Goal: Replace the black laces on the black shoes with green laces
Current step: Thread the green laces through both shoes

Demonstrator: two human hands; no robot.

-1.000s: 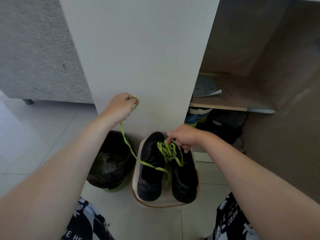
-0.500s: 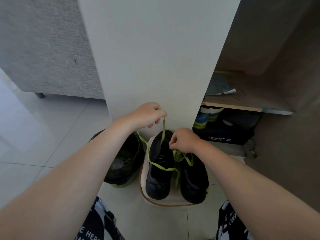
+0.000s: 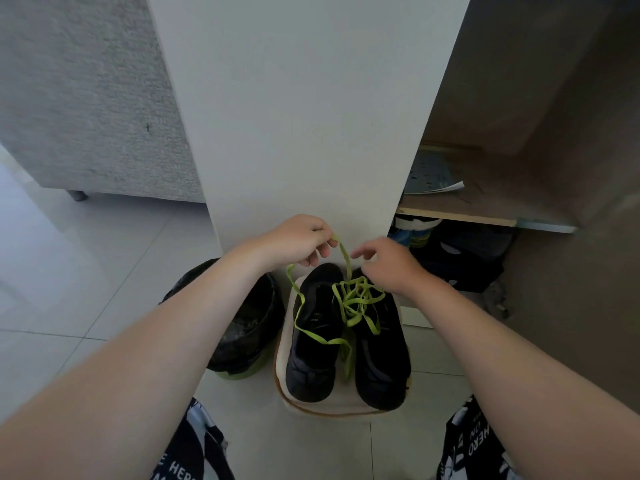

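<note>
Head view: you looked down over both forearms.
Left hand: your left hand [image 3: 298, 242] pinched one strand of the green lace [image 3: 356, 299] between thumb and fingertips, raised above the shoes.
Right hand: your right hand [image 3: 388, 268] hovered just beside that strand, fingers half curled; whether it held any lace could not be told.
Lace: the rest lay tangled across the black shoes [image 3: 313, 358], one loop trailing over the left shoe.
Surface: the shoes stood side by side on a cream pad [image 3: 287, 393].
Room: a bin lined with a black bag [image 3: 249, 327] stood just left of the pad on pale floor tiles [image 3: 69, 271]. A white panel [image 3: 304, 116] rose behind, with a grey sofa [image 3: 86, 98] to the left and an open wooden shelf [image 3: 485, 202] to the right.
</note>
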